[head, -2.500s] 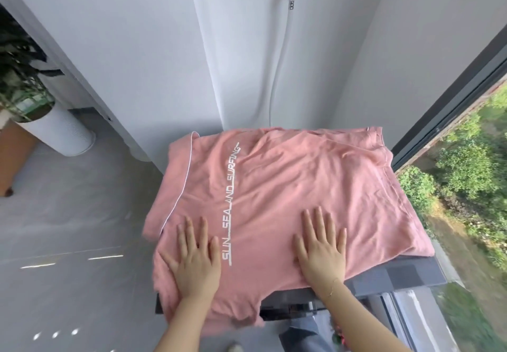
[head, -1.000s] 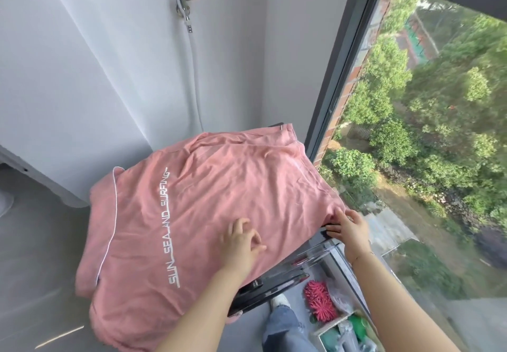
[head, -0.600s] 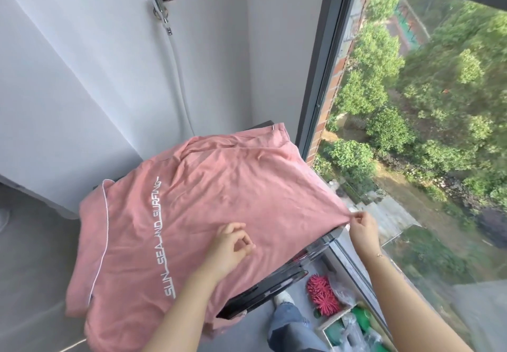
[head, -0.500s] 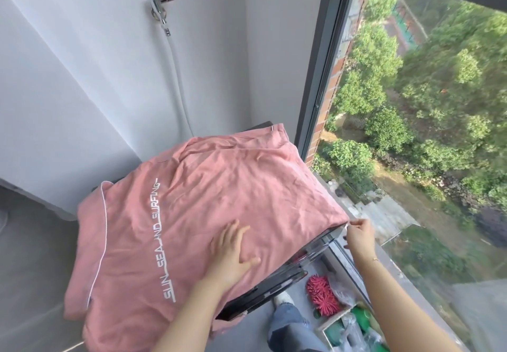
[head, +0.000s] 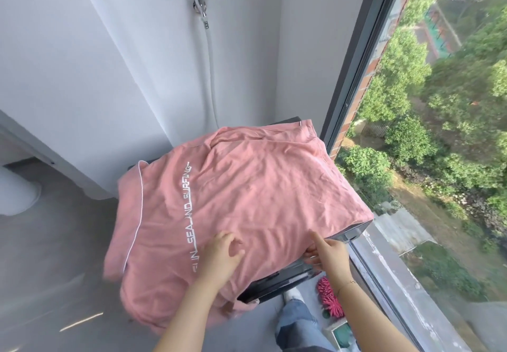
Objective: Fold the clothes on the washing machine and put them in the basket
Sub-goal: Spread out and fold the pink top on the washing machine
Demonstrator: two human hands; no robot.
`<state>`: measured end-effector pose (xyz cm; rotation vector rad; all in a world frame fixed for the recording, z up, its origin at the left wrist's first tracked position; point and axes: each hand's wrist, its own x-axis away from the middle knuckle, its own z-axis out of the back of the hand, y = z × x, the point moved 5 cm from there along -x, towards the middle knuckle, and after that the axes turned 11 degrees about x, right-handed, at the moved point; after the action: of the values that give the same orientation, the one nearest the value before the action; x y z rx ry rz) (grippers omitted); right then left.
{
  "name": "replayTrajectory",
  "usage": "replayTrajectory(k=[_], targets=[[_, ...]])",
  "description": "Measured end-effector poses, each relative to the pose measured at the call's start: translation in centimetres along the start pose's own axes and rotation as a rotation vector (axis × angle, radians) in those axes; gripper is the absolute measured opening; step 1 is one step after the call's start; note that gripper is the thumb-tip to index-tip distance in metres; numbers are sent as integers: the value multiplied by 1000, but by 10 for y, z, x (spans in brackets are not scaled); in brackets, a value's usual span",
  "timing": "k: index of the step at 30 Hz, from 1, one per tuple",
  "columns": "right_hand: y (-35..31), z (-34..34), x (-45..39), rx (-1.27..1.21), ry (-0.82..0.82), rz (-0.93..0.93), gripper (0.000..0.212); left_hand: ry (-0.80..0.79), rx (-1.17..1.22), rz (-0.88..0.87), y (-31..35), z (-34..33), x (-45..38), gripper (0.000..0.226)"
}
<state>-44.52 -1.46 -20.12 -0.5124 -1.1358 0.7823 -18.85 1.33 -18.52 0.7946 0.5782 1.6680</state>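
A pink shirt with white lettering and white piping lies spread over the dark washing machine, draping past its left and front edges. My left hand rests on the shirt's near part beside the lettering, fingers loosely bent. My right hand pinches the shirt's near right hem at the machine's front edge. No basket is in view.
A large window runs close along the machine's right side. A tap with a hose hangs on the white wall behind. A pink brush and a box of items sit on the floor by my leg. Grey floor lies to the left.
My right hand has moved from the shirt's far right corner leftward along the front hem, now close to my left hand. My left hand stays on the cloth.
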Motion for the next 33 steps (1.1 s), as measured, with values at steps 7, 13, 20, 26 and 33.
replayTrajectory(k=[7, 13, 20, 26, 33], targets=[[12, -39, 22, -154, -31, -13, 27, 368, 149, 454, -85, 56, 58, 23], [17, -51, 37, -228, -2, 48, 18, 750, 168, 650, -126, 84, 118, 47], [17, -104, 71, -112, -239, 24, 28, 733, 973, 801, -156, 75, 145, 24], [20, -89, 66, -243, 18, 7, 35, 212, 1178, 900, -144, 35, 161, 25], [0, -57, 32, -360, 112, 35, 26, 77, 1079, 797, -117, 48, 140, 40]])
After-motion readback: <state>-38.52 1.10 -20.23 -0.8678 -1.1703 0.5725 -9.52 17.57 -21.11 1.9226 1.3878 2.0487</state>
